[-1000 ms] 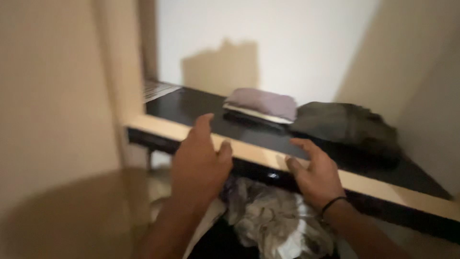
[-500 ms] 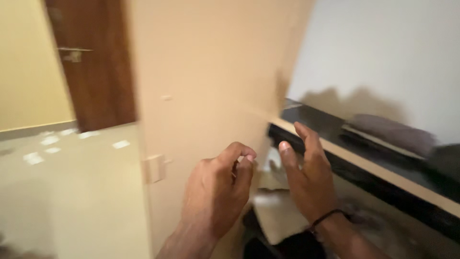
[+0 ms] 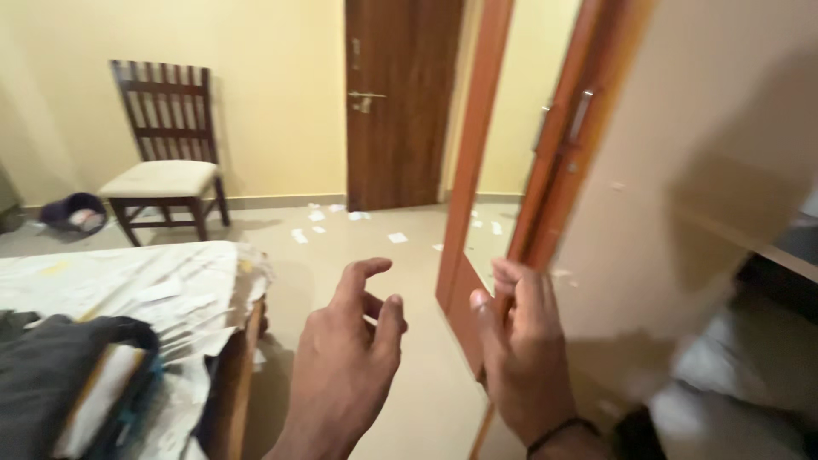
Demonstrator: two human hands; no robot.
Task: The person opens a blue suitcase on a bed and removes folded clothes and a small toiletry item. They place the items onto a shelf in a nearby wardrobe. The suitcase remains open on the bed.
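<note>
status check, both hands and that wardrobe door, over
Left hand open, empty, in mid-air. Right hand open beside the wardrobe door edge, contact unclear. Bed with papers and dark clothes at left; paper scraps litter the floor.

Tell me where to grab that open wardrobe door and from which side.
Take the wardrobe door by its free vertical edge, just beside the right hand, fingers wrapping round it from the room side. That edge stands upright and unobstructed at hand level. The long metal handle sits higher up and would likely serve too. The left hand hangs open, holding nothing.
</note>
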